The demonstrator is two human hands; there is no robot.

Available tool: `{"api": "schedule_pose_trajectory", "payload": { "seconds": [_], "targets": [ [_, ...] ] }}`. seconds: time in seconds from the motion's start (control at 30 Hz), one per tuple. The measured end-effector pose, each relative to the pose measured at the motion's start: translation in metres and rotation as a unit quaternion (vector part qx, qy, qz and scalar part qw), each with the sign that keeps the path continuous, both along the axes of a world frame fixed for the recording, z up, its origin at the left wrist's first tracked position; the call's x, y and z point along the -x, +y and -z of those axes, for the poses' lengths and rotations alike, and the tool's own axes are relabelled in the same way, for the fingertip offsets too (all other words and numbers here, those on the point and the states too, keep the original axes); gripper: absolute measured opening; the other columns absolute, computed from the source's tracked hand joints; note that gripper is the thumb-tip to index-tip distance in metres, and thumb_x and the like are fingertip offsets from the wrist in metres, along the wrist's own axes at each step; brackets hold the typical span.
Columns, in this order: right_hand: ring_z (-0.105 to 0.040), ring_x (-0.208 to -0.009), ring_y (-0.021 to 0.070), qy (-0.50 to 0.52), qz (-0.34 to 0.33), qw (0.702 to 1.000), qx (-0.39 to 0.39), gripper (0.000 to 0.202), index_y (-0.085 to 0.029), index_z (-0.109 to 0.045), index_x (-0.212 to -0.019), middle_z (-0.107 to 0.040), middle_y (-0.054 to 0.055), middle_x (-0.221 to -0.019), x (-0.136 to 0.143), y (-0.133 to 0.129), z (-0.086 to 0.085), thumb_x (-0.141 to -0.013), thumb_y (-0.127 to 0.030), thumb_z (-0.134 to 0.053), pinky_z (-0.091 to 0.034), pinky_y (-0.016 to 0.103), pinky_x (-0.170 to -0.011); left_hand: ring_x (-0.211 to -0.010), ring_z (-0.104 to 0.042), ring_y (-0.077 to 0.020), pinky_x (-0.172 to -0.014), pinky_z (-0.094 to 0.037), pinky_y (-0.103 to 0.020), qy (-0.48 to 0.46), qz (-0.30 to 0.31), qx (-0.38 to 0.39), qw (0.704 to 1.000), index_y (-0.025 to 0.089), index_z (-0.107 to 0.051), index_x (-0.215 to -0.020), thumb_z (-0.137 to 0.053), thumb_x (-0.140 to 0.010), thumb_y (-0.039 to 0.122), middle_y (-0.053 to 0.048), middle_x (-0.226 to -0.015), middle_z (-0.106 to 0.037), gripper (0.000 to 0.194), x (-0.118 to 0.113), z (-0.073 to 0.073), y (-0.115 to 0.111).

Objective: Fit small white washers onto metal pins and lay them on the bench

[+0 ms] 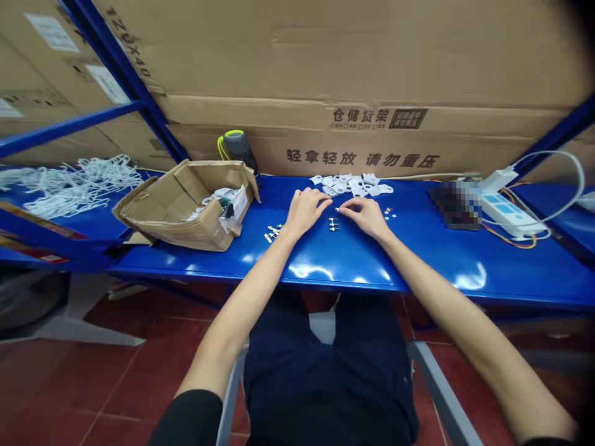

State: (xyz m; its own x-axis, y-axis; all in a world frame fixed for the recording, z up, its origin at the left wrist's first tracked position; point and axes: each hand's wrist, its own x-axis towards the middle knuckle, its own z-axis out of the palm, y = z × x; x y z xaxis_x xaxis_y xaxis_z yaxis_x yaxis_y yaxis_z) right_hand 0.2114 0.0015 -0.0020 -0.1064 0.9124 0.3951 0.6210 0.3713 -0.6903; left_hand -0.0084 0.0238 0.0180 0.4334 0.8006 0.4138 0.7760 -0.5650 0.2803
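Note:
My right hand [369, 217] is closed in a pinch, with a tiny white piece [337, 209] at its fingertips, too small to name. To its left, my left hand [307, 209] hovers low over the blue tabletop, fingers bent and thumb slightly apart from the forefinger; I see nothing held there. Between and just below the hands lie small metal pins with pale ends [334, 224], set in a short row. Behind the hands is a pile of white plastic ring-like parts [351, 184]. Several loose metal pins [273, 233] lie left of my left forearm, and small bits [387, 214] lie right of my right hand.
An open cardboard box [176, 229] with white parts stands at left, a dark speaker [240, 148] behind it. White wire hooks [83, 186] are heaped farther left. At right are a white power strip [509, 214] with cables and a blurred dark object [455, 207]. Large cartons [372, 68] close off the back.

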Motion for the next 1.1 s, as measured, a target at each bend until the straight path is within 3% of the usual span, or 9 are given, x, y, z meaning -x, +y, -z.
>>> {"api": "schedule_pose_trajectory", "payload": {
  "seconds": [0.27,0.53,0.83,0.97,1.1],
  "targets": [
    [-0.074,-0.104,0.027,-0.024,-0.08,0.997,-0.005,0.012,-0.024,-0.086,-0.086,-0.082,0.007,-0.107,0.004,0.014,0.008,-0.087,-0.034,-0.079,-0.054,0.042,-0.101,-0.121,-0.063,-0.0306,-0.109,-0.041,-0.047,-0.006,-0.099,-0.015,0.995,0.025,-0.074,-0.125,-0.051,-0.109,0.032,-0.008,-0.124,-0.076,0.029,0.039,-0.003,0.006],
    [-0.075,-0.107,0.0279,-0.02,-0.085,0.996,-0.001,0.011,-0.025,-0.088,-0.087,-0.082,0.007,-0.111,0.002,0.014,0.01,-0.086,-0.034,-0.081,-0.055,0.044,-0.105,-0.124,-0.063,-0.0306,-0.109,-0.042,-0.047,0.022,-0.054,-0.013,0.998,0.024,-0.073,-0.124,-0.05,-0.109,0.03,-0.009,-0.125,-0.075,0.027,0.024,0.002,-0.002],
    [-0.075,-0.104,0.026,0.002,-0.086,0.996,0.003,0.015,-0.023,-0.086,-0.09,-0.083,0.007,-0.108,0.002,0.012,0.009,-0.089,-0.034,-0.076,-0.055,0.04,-0.101,-0.124,-0.063,-0.0295,-0.111,-0.042,-0.046,0.028,-0.051,-0.015,0.998,0.024,-0.072,-0.125,-0.047,-0.11,0.03,-0.01,-0.129,-0.074,0.03,0.02,0.0,-0.008],
    [-0.073,-0.104,0.0255,-0.044,-0.062,0.997,0.013,0.021,-0.022,-0.084,-0.104,-0.083,0.007,-0.112,0.0,0.005,0.006,-0.094,-0.032,-0.068,-0.055,0.042,-0.103,-0.125,-0.063,-0.03,-0.112,-0.042,-0.048,0.025,-0.05,-0.029,0.998,0.024,-0.072,-0.126,-0.044,-0.111,0.03,-0.01,-0.132,-0.073,0.032,0.017,-0.004,-0.025],
    [-0.066,-0.128,0.0303,-0.11,-0.025,0.994,-0.004,0.038,-0.021,-0.076,-0.131,-0.075,0.011,-0.135,-0.008,-0.016,0.007,-0.098,-0.029,-0.059,-0.049,0.051,-0.117,-0.135,-0.059,-0.031,-0.117,-0.043,-0.049,0.042,-0.059,-0.032,0.997,0.02,-0.071,-0.132,-0.039,-0.11,0.025,-0.013,-0.145,-0.069,0.039,0.014,0.001,-0.07]
  ]
}}
